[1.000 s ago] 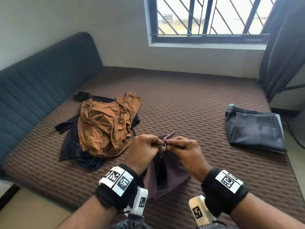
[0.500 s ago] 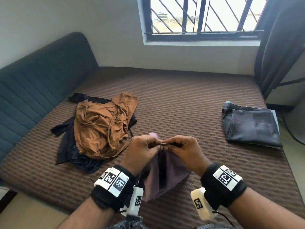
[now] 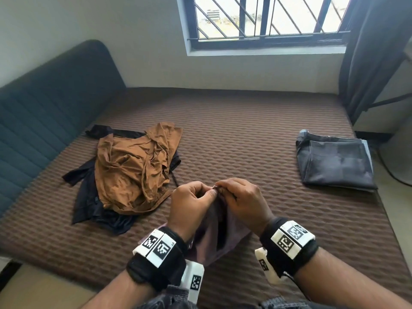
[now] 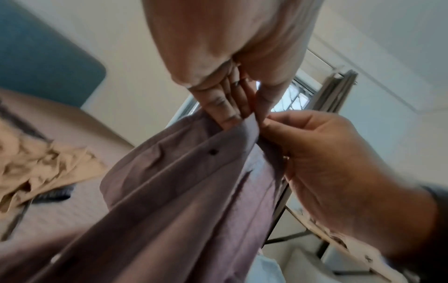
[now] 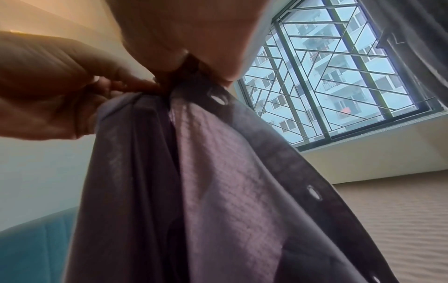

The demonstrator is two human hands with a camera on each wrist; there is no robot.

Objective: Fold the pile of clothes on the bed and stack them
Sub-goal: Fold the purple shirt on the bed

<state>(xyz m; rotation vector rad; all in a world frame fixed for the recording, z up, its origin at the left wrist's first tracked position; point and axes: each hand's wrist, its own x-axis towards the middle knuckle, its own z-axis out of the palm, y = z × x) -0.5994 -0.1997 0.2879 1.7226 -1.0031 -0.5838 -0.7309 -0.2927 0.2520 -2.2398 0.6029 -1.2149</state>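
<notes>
Purple shirt (image 3: 214,239) hangs over the near edge of the bed (image 3: 256,134), its top pinched by the left hand (image 3: 189,202) and right hand (image 3: 244,201), which should line up button and hole slowly before folding.

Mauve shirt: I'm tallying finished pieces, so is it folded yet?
Not folded. The mauve shirt hangs loose from both hands, left hand and right hand, pinching its top edge.
</notes>
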